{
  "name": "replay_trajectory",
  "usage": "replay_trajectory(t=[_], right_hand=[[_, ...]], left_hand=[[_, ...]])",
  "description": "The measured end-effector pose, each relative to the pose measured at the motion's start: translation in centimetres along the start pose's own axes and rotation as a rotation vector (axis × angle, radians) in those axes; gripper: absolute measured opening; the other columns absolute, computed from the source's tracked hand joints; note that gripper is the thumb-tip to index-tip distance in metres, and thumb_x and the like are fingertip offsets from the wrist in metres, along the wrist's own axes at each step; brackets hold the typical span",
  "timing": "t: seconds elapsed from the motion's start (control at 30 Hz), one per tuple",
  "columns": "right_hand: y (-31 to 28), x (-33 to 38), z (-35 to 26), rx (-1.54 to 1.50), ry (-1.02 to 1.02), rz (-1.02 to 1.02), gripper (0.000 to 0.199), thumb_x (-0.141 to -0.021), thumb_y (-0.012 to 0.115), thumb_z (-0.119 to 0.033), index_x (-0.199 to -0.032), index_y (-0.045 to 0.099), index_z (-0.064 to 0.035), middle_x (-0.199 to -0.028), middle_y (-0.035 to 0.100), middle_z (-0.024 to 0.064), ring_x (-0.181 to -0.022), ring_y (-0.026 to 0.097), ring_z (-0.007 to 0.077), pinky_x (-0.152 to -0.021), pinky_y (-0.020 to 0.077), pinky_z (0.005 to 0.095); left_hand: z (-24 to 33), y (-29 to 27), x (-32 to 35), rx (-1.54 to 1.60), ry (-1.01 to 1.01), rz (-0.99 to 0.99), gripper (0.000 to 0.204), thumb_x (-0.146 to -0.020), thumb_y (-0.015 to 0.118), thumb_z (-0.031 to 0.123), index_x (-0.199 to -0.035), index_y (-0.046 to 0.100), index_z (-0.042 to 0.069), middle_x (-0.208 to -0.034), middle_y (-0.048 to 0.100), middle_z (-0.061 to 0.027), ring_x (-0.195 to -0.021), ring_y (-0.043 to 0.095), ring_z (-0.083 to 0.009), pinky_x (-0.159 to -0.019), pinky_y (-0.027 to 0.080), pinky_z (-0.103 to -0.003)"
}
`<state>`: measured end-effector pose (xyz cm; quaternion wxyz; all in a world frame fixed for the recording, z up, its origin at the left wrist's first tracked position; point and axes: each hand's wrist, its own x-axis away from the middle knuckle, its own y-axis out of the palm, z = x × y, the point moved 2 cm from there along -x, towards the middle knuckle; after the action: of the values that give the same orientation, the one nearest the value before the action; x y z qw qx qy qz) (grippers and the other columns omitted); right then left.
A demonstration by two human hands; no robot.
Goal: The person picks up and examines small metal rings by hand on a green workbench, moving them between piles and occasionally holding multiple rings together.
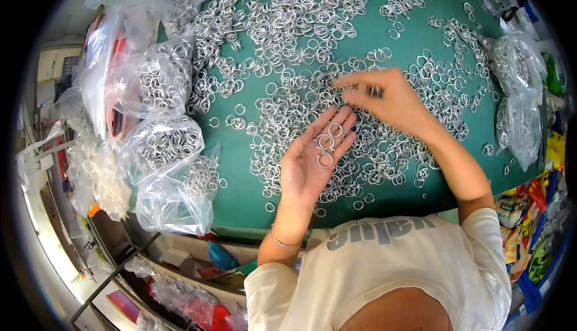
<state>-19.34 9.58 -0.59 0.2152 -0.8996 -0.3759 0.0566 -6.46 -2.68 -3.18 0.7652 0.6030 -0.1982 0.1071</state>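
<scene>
Several silver rings point(325, 143) lie on the palm and fingers of the upturned left hand point(300, 166); they look light, stiff and hard to break, probably a bit slippery, and best pinched by the rim. That hand's fingers are stretched out, close together, supporting the rings without gripping. Between one and two o'clock from it, the right hand point(393, 97) is blurred, thumb and fingers fairly near each other; whether they pinch the rings beside them cannot be told. Loose rings point(300, 15) cover much of the green table point(234, 169), and clear bags point(171, 142) stand toward nine o'clock.
</scene>
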Motion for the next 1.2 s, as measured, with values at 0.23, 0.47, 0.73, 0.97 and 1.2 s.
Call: replay_trajectory(t=[0.23, 0.47, 0.73, 0.97, 1.2], right_hand=[[0.4, 2.2, 0.3, -0.335, -0.057, -0.020, 0.012, -0.079, 0.061, -0.010, -0.089, 0.063, -0.0034, -0.066, 0.060, 0.0063, -0.053, 0.055, 0.0171, -0.048, 0.0418, 0.0252], [-1.5, -0.3, 1.7, -1.490, 0.387, 0.007, 0.026, -0.091, 0.050, -0.027, -0.076, 0.048, -0.0065, -0.067, 0.050, 0.0024, -0.046, 0.036, 0.0063, -0.032, 0.0254, 0.0168], [-2.0, -0.9, 2.8, -0.819, 0.391, -0.097, 0.021, -0.088, 0.057, -0.018, -0.092, 0.062, 0.0012, -0.055, 0.049, -0.0003, -0.046, 0.038, 0.0038, -0.038, 0.0296, 0.0194], [1.8, 1.3, -1.4, 0.074, -0.250, -0.177, 0.015, -0.073, 0.066, -0.006, -0.089, 0.067, -0.0039, -0.079, 0.067, 0.0084, -0.063, 0.062, 0.0185, -0.055, 0.0476, 0.0284], [1.7, 1.5, -0.7, -0.066, -0.237, -0.070, 0.012, -0.075, 0.065, -0.013, -0.086, 0.068, -0.0090, -0.074, 0.065, 0.0087, -0.062, 0.062, 0.0248, -0.056, 0.0484, 0.0330]], left_hand=[[-0.3, 0.9, -0.5, -0.001, -0.054, 0.004, 0.054, -0.094, 0.036, 0.027, -0.133, 0.025, -0.008, -0.137, 0.031, -0.0246, -0.126, 0.034, -0.0350, -0.106, 0.028, -0.045], [0.3, 1.9, -1.2, 0.315, -0.037, -0.167, 0.056, -0.093, 0.028, 0.027, -0.137, 0.017, -0.005, -0.145, 0.010, -0.0247, -0.136, 0.009, -0.0355, -0.109, 0.008, -0.053], [0.3, 1.3, -1.1, 0.168, -0.018, -0.158, 0.058, -0.087, 0.035, 0.018, -0.137, 0.017, -0.004, -0.145, 0.011, -0.0248, -0.135, 0.012, -0.0360, -0.108, 0.011, -0.054], [0.1, 0.8, -0.9, 0.054, -0.017, -0.092, 0.054, -0.091, 0.037, 0.022, -0.136, 0.022, -0.003, -0.142, 0.024, -0.0192, -0.125, 0.035, -0.0305, -0.105, 0.026, -0.049], [-0.2, 0.9, -0.8, 0.102, -0.055, -0.148, 0.058, -0.094, 0.033, 0.036, -0.136, 0.024, -0.003, -0.143, 0.023, -0.0180, -0.122, 0.039, -0.0276, -0.104, 0.026, -0.048]])
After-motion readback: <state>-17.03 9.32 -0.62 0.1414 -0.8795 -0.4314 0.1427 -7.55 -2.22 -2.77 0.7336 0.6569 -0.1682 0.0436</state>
